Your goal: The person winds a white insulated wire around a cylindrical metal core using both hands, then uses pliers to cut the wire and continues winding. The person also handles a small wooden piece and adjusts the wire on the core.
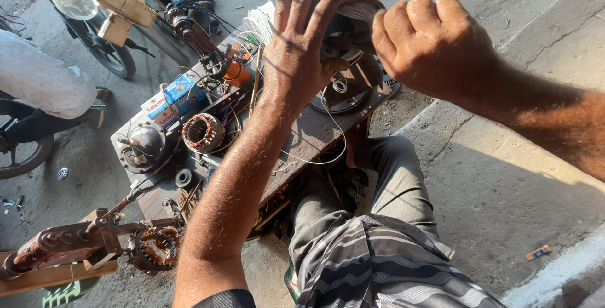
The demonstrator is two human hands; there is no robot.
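Note:
My left hand (pixel 301 43) is spread flat, fingers apart, over a round motor stator (pixel 343 91) fixed on a small wooden workbench (pixel 309 135). My right hand (pixel 432 42) is closed in a fist just right of it, above the stator's rim; what it grips is hidden. A thin white wire (pixel 334 150) loops down from the stator across the bench. A coil of white wire (pixel 259 23) lies behind my left hand.
On the bench's left part lie a copper-wound stator (pixel 203 133), a metal motor housing (pixel 145 145), a small blue and white box (pixel 171 99) and an orange part (pixel 237 72). Another wound stator (pixel 156 248) sits by a hand winder (pixel 63 245). A motorbike wheel (pixel 110 53) stands behind.

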